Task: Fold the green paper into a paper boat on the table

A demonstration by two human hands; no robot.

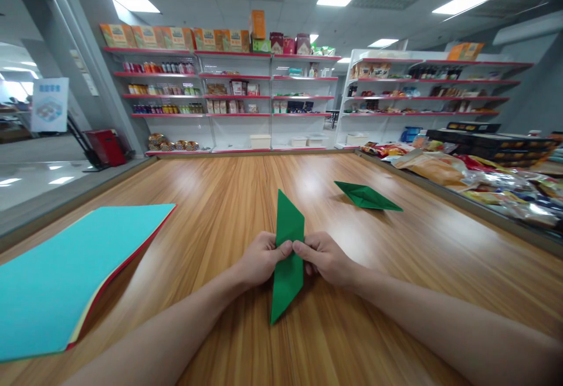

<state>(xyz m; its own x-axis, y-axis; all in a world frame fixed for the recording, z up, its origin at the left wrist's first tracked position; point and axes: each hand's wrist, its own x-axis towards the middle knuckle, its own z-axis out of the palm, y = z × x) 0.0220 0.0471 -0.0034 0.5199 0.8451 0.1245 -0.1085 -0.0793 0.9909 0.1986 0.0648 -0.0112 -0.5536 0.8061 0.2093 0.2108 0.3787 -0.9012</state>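
Between my two hands, over the middle of the table, a folded green paper (289,277) stands nearly upright, with a pointed tip at top and bottom. My left hand (260,258) pinches its left edge, thumb across the front. On the opposite edge, my right hand (328,258) grips it the same way, and the two thumb tips almost meet. The fingers behind the paper are partly hidden. Farther off to the right lies another folded green paper piece (367,196), diamond-shaped with a raised middle.
A stack of coloured paper (83,268), light blue on top, lies at the left of the wooden table (211,198). Snack packets (444,169) and black boxes (492,142) crowd beyond the right edge. Stocked shelves (233,95) stand behind the table.
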